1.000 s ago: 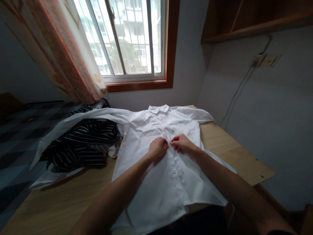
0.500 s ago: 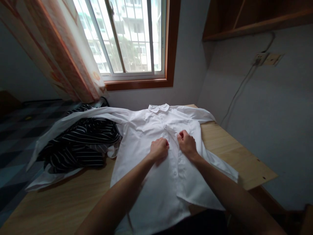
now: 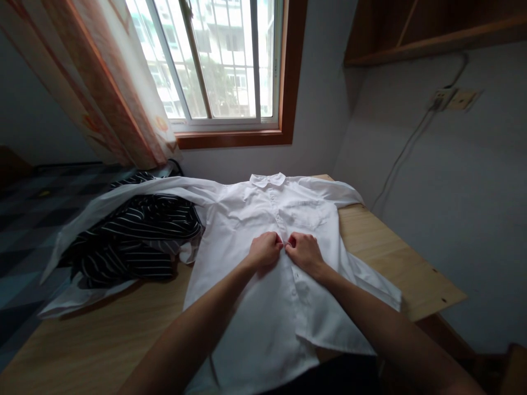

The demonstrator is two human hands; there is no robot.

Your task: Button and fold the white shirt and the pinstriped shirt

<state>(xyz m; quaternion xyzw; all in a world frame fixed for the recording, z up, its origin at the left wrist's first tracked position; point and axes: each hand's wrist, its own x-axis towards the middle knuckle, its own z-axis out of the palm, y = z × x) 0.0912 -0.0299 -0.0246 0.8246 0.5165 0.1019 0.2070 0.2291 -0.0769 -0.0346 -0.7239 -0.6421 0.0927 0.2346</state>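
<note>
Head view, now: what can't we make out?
All in the head view:
- Which part of the white shirt each grip pinches: hidden by the fingers of the left hand and right hand themselves.
- Number of garments in the striped pile: its folds and the shirt's sleeve hide it.
- Shelf contents: cut off by the top edge, dark.
- Detail outside the window: washed out by glare.
</note>
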